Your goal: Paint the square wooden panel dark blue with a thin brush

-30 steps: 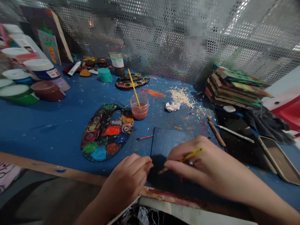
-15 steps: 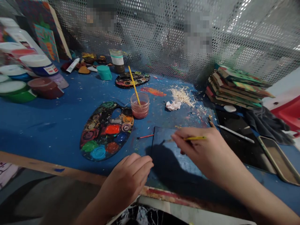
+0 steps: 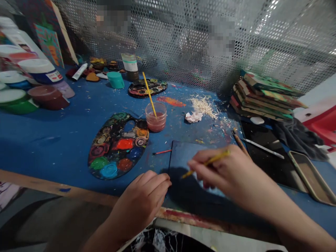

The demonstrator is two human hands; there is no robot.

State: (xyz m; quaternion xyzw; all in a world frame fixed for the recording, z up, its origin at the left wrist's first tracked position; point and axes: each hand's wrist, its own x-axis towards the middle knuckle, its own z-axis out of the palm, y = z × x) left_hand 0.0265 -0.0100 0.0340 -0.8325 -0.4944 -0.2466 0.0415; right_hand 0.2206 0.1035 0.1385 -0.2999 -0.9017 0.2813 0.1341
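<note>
A dark blue painted board (image 3: 181, 154) lies flat on the blue table in front of me. My right hand (image 3: 217, 168) pinches a slim yellow paintbrush (image 3: 214, 159) above it, and the brush's tip points down and left over the board's shaded part. Whether the tip touches the surface, I cannot tell. Beside the board's left edge rests my left hand (image 3: 148, 192), its fingers curled together at that edge; the fingertips are partly hidden. A small red brush (image 3: 162, 152) lies just left of the board. Further left is a palette (image 3: 124, 144) with bright paint blobs.
A cup of pinkish water (image 3: 156, 122) holds a yellow stick. Paint tubs (image 3: 48, 98) crowd the left. Wood shavings (image 3: 203, 106), stacked painted panels (image 3: 262, 96), a black tablet (image 3: 262, 140) and a phone case (image 3: 315, 178) lie right. A perforated metal screen (image 3: 178, 45) stands behind.
My right hand has tilted the paintbrush, and its tip has moved down the board towards me. My left hand stays in place by the edge.
</note>
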